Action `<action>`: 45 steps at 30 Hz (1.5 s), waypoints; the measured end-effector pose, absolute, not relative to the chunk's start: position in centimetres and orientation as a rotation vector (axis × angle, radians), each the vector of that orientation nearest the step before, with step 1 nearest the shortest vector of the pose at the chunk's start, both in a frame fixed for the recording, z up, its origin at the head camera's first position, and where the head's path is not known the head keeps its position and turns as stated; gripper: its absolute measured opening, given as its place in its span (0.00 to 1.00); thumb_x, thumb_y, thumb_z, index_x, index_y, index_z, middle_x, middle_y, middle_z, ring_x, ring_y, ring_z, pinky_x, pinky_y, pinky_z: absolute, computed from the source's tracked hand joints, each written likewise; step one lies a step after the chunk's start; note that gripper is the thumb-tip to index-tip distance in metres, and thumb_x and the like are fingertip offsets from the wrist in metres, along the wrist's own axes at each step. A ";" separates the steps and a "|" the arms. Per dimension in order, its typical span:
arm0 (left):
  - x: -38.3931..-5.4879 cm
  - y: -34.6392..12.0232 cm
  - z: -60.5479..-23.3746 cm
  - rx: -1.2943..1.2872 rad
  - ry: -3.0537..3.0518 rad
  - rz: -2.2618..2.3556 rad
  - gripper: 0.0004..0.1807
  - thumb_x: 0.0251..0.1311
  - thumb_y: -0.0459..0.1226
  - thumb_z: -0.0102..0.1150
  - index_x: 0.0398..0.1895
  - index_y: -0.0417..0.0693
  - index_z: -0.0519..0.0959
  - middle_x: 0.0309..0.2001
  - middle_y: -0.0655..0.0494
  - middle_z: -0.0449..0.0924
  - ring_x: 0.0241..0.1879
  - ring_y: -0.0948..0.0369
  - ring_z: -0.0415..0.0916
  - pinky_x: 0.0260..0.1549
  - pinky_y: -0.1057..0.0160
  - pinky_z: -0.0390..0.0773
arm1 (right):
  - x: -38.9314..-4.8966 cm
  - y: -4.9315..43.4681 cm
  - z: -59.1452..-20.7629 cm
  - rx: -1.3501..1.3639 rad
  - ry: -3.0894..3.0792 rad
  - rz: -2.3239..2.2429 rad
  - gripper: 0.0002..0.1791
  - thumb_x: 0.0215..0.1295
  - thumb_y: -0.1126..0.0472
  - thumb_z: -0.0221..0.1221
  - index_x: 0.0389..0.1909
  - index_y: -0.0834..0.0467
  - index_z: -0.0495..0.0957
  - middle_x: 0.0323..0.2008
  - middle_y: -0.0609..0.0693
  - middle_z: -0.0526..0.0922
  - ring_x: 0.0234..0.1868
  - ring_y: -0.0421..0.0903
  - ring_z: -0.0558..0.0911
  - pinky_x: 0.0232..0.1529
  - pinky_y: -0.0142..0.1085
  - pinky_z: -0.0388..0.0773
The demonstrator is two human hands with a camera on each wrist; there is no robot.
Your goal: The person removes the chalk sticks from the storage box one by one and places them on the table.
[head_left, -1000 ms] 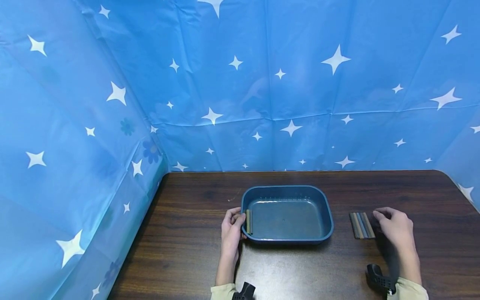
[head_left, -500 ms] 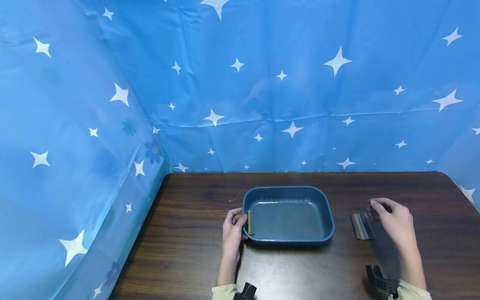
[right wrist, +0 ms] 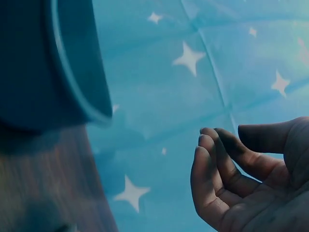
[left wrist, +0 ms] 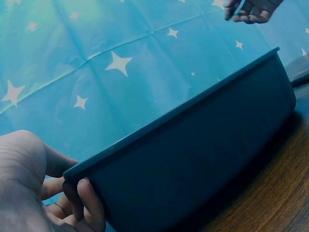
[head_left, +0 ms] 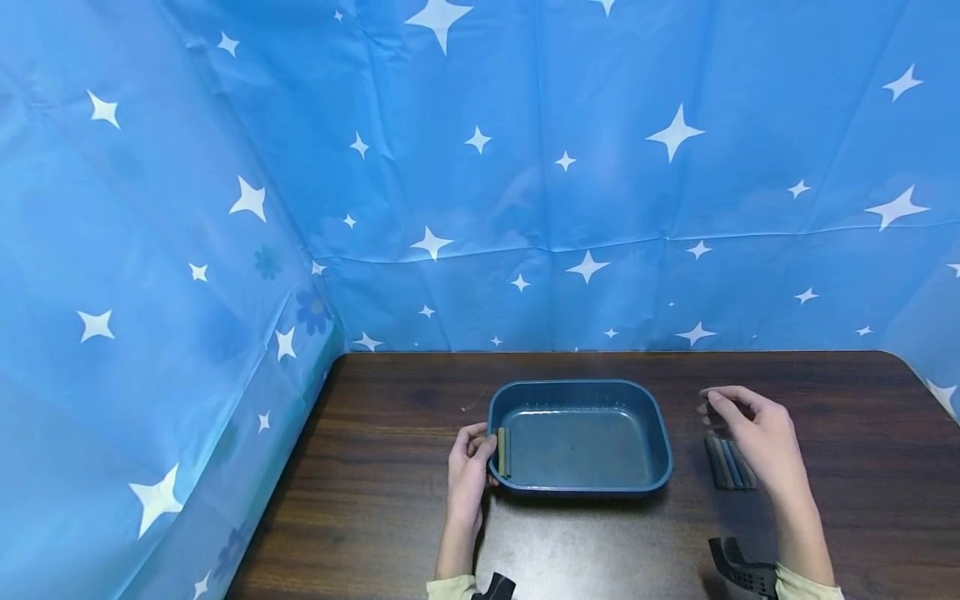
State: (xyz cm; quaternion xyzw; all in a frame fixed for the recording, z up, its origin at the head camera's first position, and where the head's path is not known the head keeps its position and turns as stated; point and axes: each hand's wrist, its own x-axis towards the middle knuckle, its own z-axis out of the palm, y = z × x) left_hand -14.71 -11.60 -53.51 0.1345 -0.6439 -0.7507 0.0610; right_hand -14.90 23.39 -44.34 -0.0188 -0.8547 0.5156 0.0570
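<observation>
A blue plastic basin [head_left: 581,487] stands on the table, its long side facing me. My left hand [head_left: 468,467] grips its left rim, thumb on top; in the left wrist view the fingers [left wrist: 91,200] lie against the outer wall. Inside, along the left wall, lie a yellowish stick [head_left: 502,452] and a darker one. Right of the basin, several thin sticks [head_left: 726,463] in grey, tan and blue lie side by side. Above them hovers my right hand [head_left: 761,429], fingers loosely curved. The right wrist view shows a gap between thumb and fingers, with nothing visible in it.
The dark wood table [head_left: 375,500] meets a blue, star-printed cloth [head_left: 480,200] at the back, with the same cloth along the left side. A black wrist device [head_left: 738,568] is worn beside the right sleeve.
My right hand has risen from beside the row of sticks and moved left, over the row's far end. The left hand keeps its grip on the basin. The head view has shifted slightly.
</observation>
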 end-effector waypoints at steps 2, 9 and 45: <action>-14.7 -11.6 -53.6 0.409 -1.945 -2.273 0.17 0.71 0.31 0.56 0.59 0.32 0.73 0.38 0.50 0.76 0.20 0.64 0.66 0.15 0.70 0.69 | -15.0 22.5 -44.0 -0.024 -2.581 1.597 0.24 0.83 0.54 0.50 0.61 0.71 0.77 0.42 0.60 0.87 0.35 0.34 0.84 0.36 0.30 0.84; -14.6 -11.6 -53.7 0.411 -1.934 -2.278 0.17 0.70 0.31 0.56 0.59 0.32 0.73 0.38 0.49 0.77 0.21 0.64 0.67 0.16 0.70 0.69 | -15.4 19.2 -43.5 0.052 -2.596 1.645 0.21 0.82 0.57 0.52 0.58 0.71 0.79 0.41 0.61 0.86 0.36 0.37 0.84 0.39 0.31 0.84; -14.7 -11.9 -53.5 0.423 -1.926 -2.304 0.18 0.69 0.32 0.57 0.59 0.33 0.73 0.38 0.51 0.76 0.20 0.64 0.66 0.14 0.71 0.68 | -15.2 5.6 -47.7 0.368 -2.706 1.775 0.13 0.73 0.64 0.60 0.53 0.64 0.82 0.32 0.54 0.85 0.34 0.54 0.86 0.30 0.36 0.77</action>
